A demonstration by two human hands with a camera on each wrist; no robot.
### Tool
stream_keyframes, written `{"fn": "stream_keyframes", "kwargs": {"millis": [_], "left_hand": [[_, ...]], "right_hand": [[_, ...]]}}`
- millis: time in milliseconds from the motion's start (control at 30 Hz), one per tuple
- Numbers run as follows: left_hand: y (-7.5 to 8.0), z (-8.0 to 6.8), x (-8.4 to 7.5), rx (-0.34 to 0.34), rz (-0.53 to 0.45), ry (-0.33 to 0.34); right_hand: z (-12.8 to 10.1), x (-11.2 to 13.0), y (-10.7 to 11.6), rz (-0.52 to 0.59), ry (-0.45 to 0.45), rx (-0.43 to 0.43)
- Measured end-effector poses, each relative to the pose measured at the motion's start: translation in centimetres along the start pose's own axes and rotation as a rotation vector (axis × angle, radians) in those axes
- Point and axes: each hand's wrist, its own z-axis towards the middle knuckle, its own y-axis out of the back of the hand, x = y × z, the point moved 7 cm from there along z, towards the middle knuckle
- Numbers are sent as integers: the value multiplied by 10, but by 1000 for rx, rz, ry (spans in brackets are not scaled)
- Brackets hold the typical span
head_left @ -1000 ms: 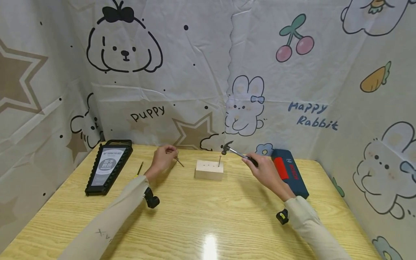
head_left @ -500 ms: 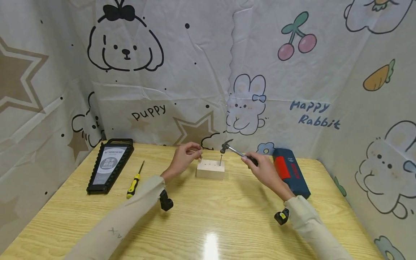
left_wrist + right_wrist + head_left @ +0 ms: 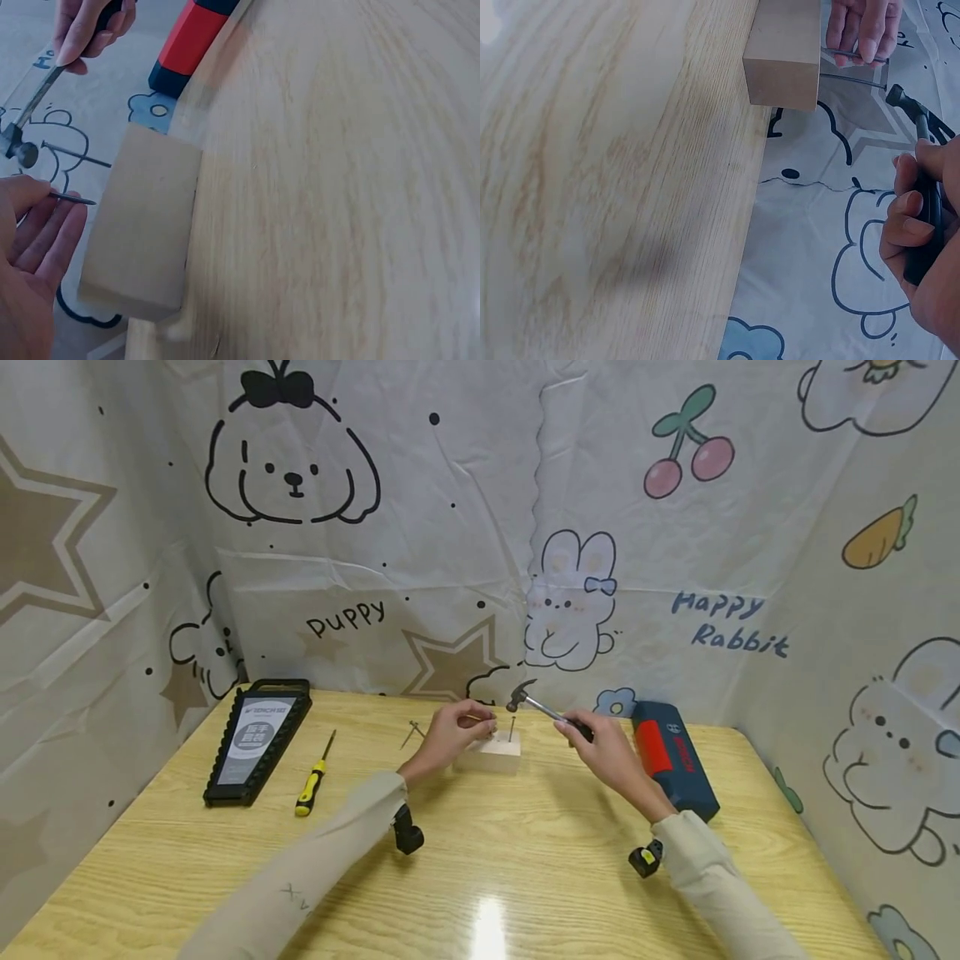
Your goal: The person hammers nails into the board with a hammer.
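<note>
Left hand (image 3: 450, 739) fingers pinching a nail (image 3: 73, 199) over the wood block (image 3: 492, 754) — right hand (image 3: 607, 753) fingers clenched round the hammer (image 3: 542, 710)

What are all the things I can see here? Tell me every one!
wooden block: one, pale wood, table middle, far side
standing nail: one, dark, upright in the block
held nail: one, dark, pinched over the block
loose nail: at least one, dark, left of the block
hammer: one, metal head, black handle
screwdriver: one, yellow and black, left
tool tray: one, black, far left
case: one, blue and red, right
table: one, light wood
left hand: holds a nail
right hand: grips the hammer
</note>
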Motion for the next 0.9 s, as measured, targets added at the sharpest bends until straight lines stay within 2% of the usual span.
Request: {"fn": "stream_keyframes", "kwargs": {"millis": [533,700,900], "left_hand": [[-13,4,2,24,24,-14],[-14,5,2,29,13,-33],[-15,3,0,34,48,-66]], "right_hand": [[-2,0,4,-22,0,6],[1,2,6,-40,15,0],[0,8,4,-54,21,17]]}}
